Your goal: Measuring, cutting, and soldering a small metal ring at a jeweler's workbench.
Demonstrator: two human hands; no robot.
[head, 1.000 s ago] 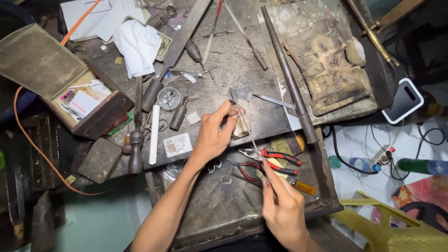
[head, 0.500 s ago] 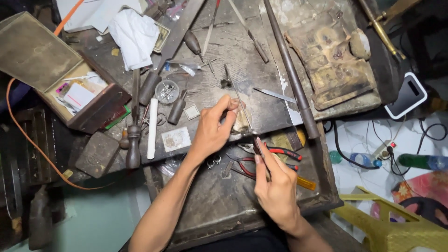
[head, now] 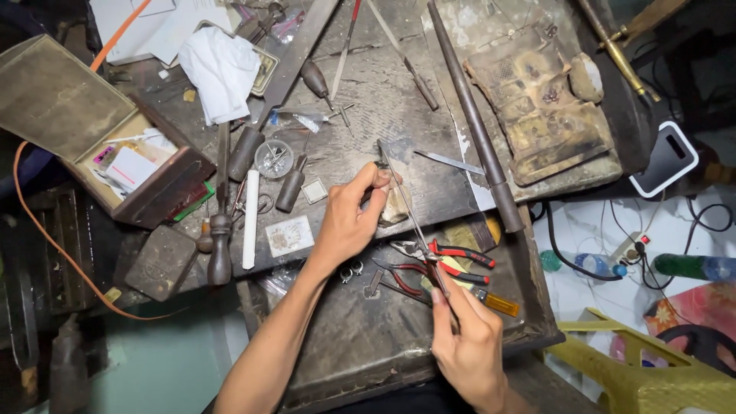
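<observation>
Two bare hands are seen over a cluttered, dark work surface [head: 368, 115]. A small piece, too small to identify, is pinched between thumb and fingers of the left hand [head: 349, 218] and pressed against a pale wooden peg [head: 395, 203] at the front edge of the surface. A long thin file [head: 410, 218] is clasped at its lower end by the right hand [head: 468, 345], the grip closed around the handle with the forefinger laid along the shaft; the tip is laid across the peg, just at the left fingertips. The step in hand is judged to be filing or shaping of the pinched piece. A steady hold on the peg and light, straight strokes along the file's length would be called for next, with the fingertips kept off the blade. Red-handled pliers [head: 452, 257] are lying in the tray [head: 353, 337] below, between the two hands. A round tin of small parts [head: 274, 159], a white cloth [head: 222, 69] and an open wooden box [head: 115, 146] are noted to the left, a long dark steel rod [head: 475, 123] to the right.
</observation>
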